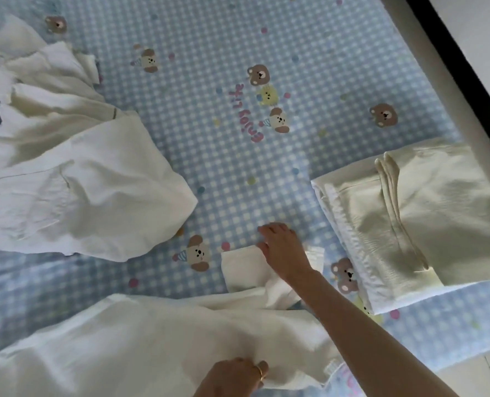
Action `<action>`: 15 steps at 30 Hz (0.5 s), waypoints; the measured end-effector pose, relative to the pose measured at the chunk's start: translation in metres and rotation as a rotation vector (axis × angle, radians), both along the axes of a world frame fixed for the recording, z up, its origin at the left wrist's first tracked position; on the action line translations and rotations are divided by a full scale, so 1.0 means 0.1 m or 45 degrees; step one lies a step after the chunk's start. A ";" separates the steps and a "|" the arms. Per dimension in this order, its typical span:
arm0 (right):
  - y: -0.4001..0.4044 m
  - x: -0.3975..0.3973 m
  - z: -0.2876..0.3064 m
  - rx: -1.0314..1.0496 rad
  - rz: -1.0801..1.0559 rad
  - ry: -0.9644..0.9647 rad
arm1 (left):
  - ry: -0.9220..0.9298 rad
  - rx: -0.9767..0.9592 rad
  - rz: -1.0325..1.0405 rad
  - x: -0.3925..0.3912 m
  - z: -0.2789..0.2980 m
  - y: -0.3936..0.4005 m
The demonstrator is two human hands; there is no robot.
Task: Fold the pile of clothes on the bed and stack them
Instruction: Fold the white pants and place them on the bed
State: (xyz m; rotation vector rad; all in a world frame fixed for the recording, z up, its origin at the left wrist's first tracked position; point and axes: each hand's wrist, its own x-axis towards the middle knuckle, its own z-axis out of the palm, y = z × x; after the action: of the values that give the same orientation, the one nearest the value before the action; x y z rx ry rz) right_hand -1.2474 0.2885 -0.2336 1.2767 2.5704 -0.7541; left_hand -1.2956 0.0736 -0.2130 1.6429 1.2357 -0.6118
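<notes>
Pink writing [245,114] on the checked bedsheet [209,38], centre frame, is upside down and only partly legible. Right hand [283,249] rests spread on a white garment [166,336] at lower centre; left hand [233,378] pinches its near edge. Unfolded pile [66,156] lies upper left, folded stack [418,227] right

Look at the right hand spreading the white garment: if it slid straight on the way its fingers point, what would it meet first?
Probably only bare bedsheet. The right hand points up-left, toward the open gap beside the unfolded pile.
</notes>
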 end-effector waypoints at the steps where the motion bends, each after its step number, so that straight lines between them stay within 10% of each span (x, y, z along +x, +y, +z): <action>1: 0.05 -0.18 -0.11 -0.038 0.113 -0.139 | -0.016 -0.037 0.091 -0.02 0.06 0.04; 9: 0.26 -0.09 -0.25 0.006 0.415 -0.419 | -0.198 0.140 0.454 -0.15 0.58 0.42; 15: 0.97 0.21 -0.09 0.050 -0.265 -0.281 | -0.179 0.558 0.232 -0.22 0.79 0.64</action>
State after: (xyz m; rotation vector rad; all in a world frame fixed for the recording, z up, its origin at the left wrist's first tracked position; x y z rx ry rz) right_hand -1.2262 0.3853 -0.2430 1.5627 2.3144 -0.5623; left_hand -1.3178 0.1373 -0.1338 1.8624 1.4646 -0.1103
